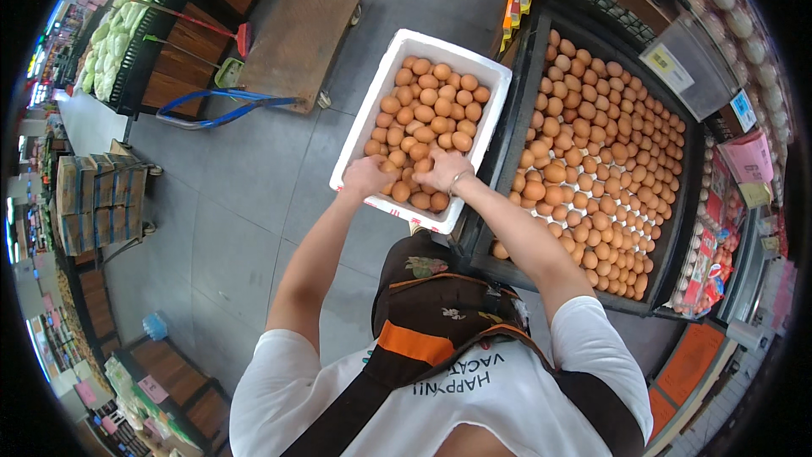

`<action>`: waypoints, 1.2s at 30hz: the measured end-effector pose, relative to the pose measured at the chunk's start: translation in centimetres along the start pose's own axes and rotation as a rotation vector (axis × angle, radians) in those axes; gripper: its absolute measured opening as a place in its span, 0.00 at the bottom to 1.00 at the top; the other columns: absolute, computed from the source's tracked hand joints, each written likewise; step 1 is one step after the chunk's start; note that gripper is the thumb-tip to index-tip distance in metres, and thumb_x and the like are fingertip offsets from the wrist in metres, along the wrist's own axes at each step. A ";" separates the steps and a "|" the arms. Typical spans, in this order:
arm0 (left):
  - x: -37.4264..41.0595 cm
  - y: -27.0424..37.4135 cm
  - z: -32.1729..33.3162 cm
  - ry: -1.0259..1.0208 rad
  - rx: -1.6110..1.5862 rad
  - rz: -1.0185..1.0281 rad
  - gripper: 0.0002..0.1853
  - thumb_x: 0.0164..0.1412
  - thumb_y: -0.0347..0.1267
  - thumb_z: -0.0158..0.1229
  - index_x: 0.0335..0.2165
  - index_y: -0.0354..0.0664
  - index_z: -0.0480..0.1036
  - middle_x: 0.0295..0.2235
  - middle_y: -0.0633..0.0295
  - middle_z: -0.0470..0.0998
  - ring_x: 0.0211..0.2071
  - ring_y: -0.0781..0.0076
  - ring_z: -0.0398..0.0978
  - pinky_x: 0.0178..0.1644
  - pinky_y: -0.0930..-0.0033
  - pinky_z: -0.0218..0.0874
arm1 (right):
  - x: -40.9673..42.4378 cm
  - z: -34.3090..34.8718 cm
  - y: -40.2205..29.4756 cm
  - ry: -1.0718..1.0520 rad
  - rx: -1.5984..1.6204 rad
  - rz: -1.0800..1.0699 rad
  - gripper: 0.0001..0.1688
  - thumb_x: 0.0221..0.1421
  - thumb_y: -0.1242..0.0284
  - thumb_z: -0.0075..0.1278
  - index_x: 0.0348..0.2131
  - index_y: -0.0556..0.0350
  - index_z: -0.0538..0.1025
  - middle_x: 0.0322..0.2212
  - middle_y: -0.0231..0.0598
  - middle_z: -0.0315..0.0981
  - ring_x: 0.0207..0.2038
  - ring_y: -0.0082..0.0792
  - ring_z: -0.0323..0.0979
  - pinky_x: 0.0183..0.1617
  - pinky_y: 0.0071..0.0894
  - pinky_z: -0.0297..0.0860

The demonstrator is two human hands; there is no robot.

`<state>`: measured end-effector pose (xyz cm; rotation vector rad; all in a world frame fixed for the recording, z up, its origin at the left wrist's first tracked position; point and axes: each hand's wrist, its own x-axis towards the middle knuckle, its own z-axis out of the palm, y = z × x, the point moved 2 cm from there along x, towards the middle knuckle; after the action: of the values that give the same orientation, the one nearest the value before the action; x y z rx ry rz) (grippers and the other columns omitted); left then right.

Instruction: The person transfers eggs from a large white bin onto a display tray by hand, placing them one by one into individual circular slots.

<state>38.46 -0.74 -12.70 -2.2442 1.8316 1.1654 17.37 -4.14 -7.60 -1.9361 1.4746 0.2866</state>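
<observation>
A white foam box (499, 86) full of brown eggs (427, 96) sits before me, slightly tilted in view, with red printing on its near side. Both my hands reach inside its near half. My left hand (366, 176) is by the left wall, its fingers curled at an egg (388, 167). My right hand (446, 169), with a bracelet at the wrist, bends its fingers over another egg (423, 167). Fingertips are partly hidden among the eggs, so a firm grip cannot be made out. What supports the box is mostly hidden.
Right of the box, a dark-framed display bin (539, 38) holds many eggs on pale trays (578, 198). A wooden platform cart (295, 38) with a blue handle (222, 105) stands ahead left. Stacked cartons (101, 203) are at far left. A price-tag holder (688, 66) overhangs the bin.
</observation>
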 end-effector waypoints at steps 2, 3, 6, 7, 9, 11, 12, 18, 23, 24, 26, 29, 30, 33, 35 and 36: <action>-0.8 2.2 -0.5 -0.044 0.227 0.096 0.33 0.46 0.52 0.62 0.46 0.41 0.73 0.36 0.47 0.78 0.43 0.52 0.77 0.47 0.52 0.69 | -0.4 1.9 -0.5 -0.050 -0.082 0.024 0.44 0.43 0.40 0.52 0.50 0.52 0.72 0.44 0.51 0.75 0.51 0.48 0.69 0.54 0.40 0.67; -0.5 2.4 -0.1 -0.044 0.262 0.091 0.33 0.47 0.52 0.62 0.45 0.40 0.72 0.37 0.48 0.78 0.43 0.51 0.77 0.47 0.53 0.69 | -0.8 1.8 -1.1 -0.124 -0.067 0.050 0.44 0.43 0.41 0.52 0.51 0.52 0.72 0.44 0.50 0.75 0.53 0.48 0.68 0.55 0.40 0.66; 0.3 2.3 0.4 -0.104 0.305 0.065 0.32 0.48 0.52 0.63 0.42 0.39 0.69 0.42 0.48 0.76 0.43 0.48 0.77 0.47 0.53 0.69 | 0.3 4.4 -1.2 -0.141 -0.088 0.197 0.40 0.44 0.44 0.54 0.49 0.51 0.73 0.45 0.47 0.74 0.52 0.48 0.67 0.54 0.39 0.67; 0.6 2.4 0.3 -0.111 0.316 0.074 0.32 0.48 0.51 0.63 0.43 0.39 0.68 0.42 0.48 0.76 0.43 0.49 0.77 0.47 0.54 0.70 | 0.5 4.7 -1.2 -0.135 -0.084 0.231 0.38 0.44 0.46 0.55 0.48 0.51 0.73 0.45 0.45 0.74 0.52 0.47 0.67 0.53 0.39 0.67; 1.1 2.5 0.1 -0.121 0.337 0.088 0.32 0.49 0.49 0.63 0.46 0.40 0.67 0.41 0.49 0.77 0.44 0.51 0.77 0.47 0.55 0.70 | 1.5 5.6 -0.7 -0.163 -0.085 0.265 0.39 0.44 0.44 0.56 0.47 0.52 0.74 0.45 0.44 0.74 0.51 0.47 0.67 0.53 0.38 0.68; 1.4 2.4 -0.1 -0.159 0.345 0.103 0.33 0.49 0.51 0.64 0.46 0.40 0.67 0.41 0.49 0.77 0.44 0.50 0.77 0.47 0.55 0.70 | 1.8 5.7 -0.8 -0.182 -0.069 0.288 0.39 0.44 0.43 0.56 0.46 0.53 0.74 0.45 0.43 0.74 0.51 0.46 0.67 0.53 0.38 0.68; 1.6 2.3 -0.3 -0.177 0.350 0.111 0.33 0.48 0.51 0.64 0.46 0.40 0.67 0.42 0.49 0.77 0.44 0.50 0.77 0.47 0.55 0.70 | 2.0 5.5 -1.0 -0.183 -0.073 0.295 0.39 0.44 0.43 0.56 0.46 0.53 0.75 0.45 0.43 0.74 0.51 0.46 0.67 0.53 0.38 0.68; 2.8 1.3 -2.2 -0.190 0.172 0.143 0.32 0.48 0.56 0.63 0.39 0.39 0.74 0.38 0.48 0.79 0.42 0.54 0.77 0.46 0.56 0.69 | 2.4 4.5 -1.1 -0.264 -0.102 0.292 0.40 0.44 0.40 0.55 0.44 0.54 0.77 0.45 0.45 0.75 0.49 0.43 0.72 0.52 0.38 0.69; 5.9 1.2 -2.4 -0.056 -0.222 0.070 0.22 0.52 0.49 0.62 0.34 0.40 0.78 0.36 0.46 0.79 0.42 0.51 0.76 0.47 0.56 0.67 | 2.1 3.1 -0.2 -0.226 -0.026 0.260 0.37 0.46 0.39 0.51 0.39 0.51 0.80 0.40 0.47 0.78 0.44 0.44 0.76 0.50 0.38 0.69; 6.7 0.9 -1.6 -0.004 -0.290 0.100 0.20 0.52 0.47 0.62 0.34 0.40 0.78 0.36 0.45 0.79 0.42 0.50 0.76 0.48 0.56 0.67 | 2.4 2.6 0.3 -0.172 -0.016 0.263 0.37 0.46 0.39 0.50 0.40 0.49 0.80 0.40 0.47 0.78 0.44 0.44 0.76 0.49 0.39 0.70; 7.5 1.3 -1.0 0.105 -0.356 0.209 0.16 0.50 0.40 0.63 0.34 0.39 0.77 0.36 0.46 0.78 0.42 0.47 0.74 0.49 0.55 0.64 | 2.7 -0.1 0.6 -0.016 0.184 0.206 0.35 0.46 0.42 0.50 0.35 0.54 0.81 0.36 0.52 0.78 0.40 0.48 0.76 0.43 0.43 0.72; 7.5 1.9 1.1 0.216 -0.251 0.463 0.14 0.47 0.30 0.61 0.36 0.40 0.72 0.38 0.46 0.74 0.46 0.45 0.68 0.52 0.51 0.60 | 5.0 -2.0 0.6 0.201 0.279 0.196 0.24 0.48 0.54 0.48 0.29 0.56 0.81 0.30 0.54 0.78 0.35 0.51 0.77 0.40 0.48 0.72; 7.5 1.3 2.1 0.303 -0.146 0.524 0.18 0.44 0.27 0.60 0.38 0.41 0.71 0.41 0.44 0.70 0.47 0.42 0.65 0.52 0.49 0.58 | 6.9 -0.4 1.2 0.293 0.367 0.123 0.20 0.47 0.60 0.45 0.29 0.56 0.81 0.30 0.55 0.77 0.34 0.53 0.77 0.37 0.49 0.72; 6.8 1.6 3.2 0.306 -0.151 0.560 0.22 0.42 0.23 0.60 0.40 0.41 0.69 0.43 0.43 0.65 0.46 0.41 0.62 0.53 0.46 0.55 | 10.2 2.4 1.4 0.290 0.014 -0.058 0.17 0.45 0.66 0.52 0.34 0.57 0.79 0.37 0.48 0.76 0.47 0.48 0.69 0.50 0.41 0.68; 6.2 1.5 3.7 0.334 -0.074 0.542 0.24 0.45 0.24 0.61 0.44 0.39 0.67 0.46 0.42 0.62 0.49 0.41 0.57 0.55 0.46 0.52 | 10.1 3.6 1.1 0.310 0.058 0.014 0.18 0.44 0.70 0.55 0.39 0.57 0.77 0.41 0.44 0.72 0.51 0.47 0.62 0.55 0.38 0.62; 6.2 1.4 3.9 0.341 -0.036 0.543 0.24 0.47 0.24 0.60 0.45 0.39 0.67 0.47 0.42 0.61 0.49 0.41 0.57 0.55 0.46 0.51 | 9.9 3.5 0.9 0.318 0.071 -0.012 0.19 0.44 0.71 0.55 0.39 0.57 0.76 0.42 0.45 0.71 0.50 0.47 0.62 0.54 0.38 0.63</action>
<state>35.48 -4.61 -18.32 -2.1307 2.6917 0.8929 20.63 -9.69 -15.99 -1.9991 1.6470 -0.0840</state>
